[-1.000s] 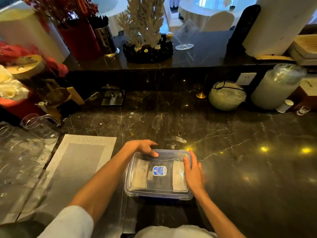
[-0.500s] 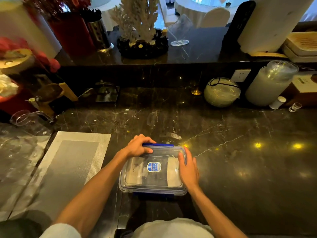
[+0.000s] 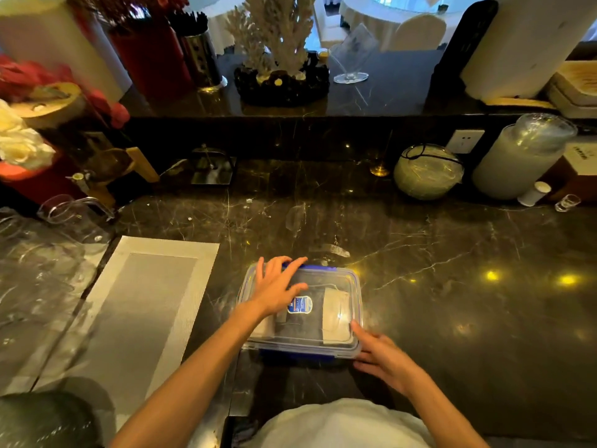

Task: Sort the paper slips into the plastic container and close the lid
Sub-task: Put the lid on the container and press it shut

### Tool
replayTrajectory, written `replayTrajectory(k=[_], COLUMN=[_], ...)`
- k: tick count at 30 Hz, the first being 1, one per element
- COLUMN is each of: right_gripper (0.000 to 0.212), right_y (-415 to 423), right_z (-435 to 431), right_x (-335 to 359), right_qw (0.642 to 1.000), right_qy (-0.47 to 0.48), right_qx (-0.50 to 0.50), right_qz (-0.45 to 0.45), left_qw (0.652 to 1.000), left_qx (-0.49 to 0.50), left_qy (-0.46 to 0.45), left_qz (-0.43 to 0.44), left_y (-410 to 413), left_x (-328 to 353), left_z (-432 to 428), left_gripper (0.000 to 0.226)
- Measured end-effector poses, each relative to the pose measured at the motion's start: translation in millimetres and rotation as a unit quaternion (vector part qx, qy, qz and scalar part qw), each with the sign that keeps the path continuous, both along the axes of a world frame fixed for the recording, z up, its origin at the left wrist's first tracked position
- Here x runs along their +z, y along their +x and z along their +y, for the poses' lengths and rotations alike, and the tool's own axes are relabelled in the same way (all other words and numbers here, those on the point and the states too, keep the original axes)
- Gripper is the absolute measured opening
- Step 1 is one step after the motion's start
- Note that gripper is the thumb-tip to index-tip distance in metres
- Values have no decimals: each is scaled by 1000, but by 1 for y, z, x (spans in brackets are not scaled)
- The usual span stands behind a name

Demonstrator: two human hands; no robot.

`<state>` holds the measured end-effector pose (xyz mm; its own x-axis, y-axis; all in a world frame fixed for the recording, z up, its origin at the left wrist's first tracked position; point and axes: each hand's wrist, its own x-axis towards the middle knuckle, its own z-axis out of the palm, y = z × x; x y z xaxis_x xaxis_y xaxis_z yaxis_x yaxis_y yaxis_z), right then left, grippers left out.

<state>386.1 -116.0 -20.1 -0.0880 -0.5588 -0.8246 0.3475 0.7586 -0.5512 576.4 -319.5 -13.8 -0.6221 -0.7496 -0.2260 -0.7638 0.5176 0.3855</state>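
A clear plastic container point(image 3: 342, 279) with blue clasps and a blue label on its lid sits on the dark marble counter in front of me. Its lid lies on top, and pale paper slips point(image 3: 336, 315) show through it. My left hand point(image 3: 277, 287) rests flat on the lid's far left part, fingers spread and reaching the far blue clasp. My right hand point(image 3: 384, 358) sits at the container's near right corner, fingers extended against the rim, holding nothing.
A grey woven placemat point(image 3: 139, 305) lies to the left, with clear glassware point(image 3: 58, 227) beyond it. At the back right stand a round glass bowl point(image 3: 428, 171), a stack of plastic cups point(image 3: 520, 156) and a small glass point(image 3: 567, 202). A raised ledge carries a coral ornament point(image 3: 277, 50).
My left hand moved from gripping the far left corner to lying flat on the lid. My right hand slid down the right side to the near right corner.
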Motion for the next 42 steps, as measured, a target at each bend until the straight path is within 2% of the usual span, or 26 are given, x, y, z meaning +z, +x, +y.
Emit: replayTrajectory(k=[3,5,8,14,19,24,30,42], right_gripper=[106,107,103,91,82,86,72,61], right_y=[9,18,32,49,57,65,70,81], right_z=[7,5,3,11,5,-3,-12,-19], right_x=[-4,-4,-9,-11,-1,9,17,27], right_qw=[993,985,979,991,979,959,974,961], right_qy=[62,66,58,60,64,88,101,129], right_qx=[9,-11,-34,-8,-40,-66,-68,-163], right_qz=[-105,-161,-193,-116,-191,-262,-189,-183], left_qw=[998,995,990,989,990,990,991,992], left_qx=[-43,-60,-68,-66,-62,-64,-71,-77], left_qy=[9,33,39,49,46,45,28,13], left_qz=[-36,-77,-120,-122,-119,-120,-106,-98], left_y=[10,9,4,0,0,-1,1,4], left_x=[-10,-8,-6,-7,-5,-5,-9,-9], left_z=[1,-5,-9,-6,-6,-7,-6,-4], left_gripper=[71,87,107,105,103,103,101,103])
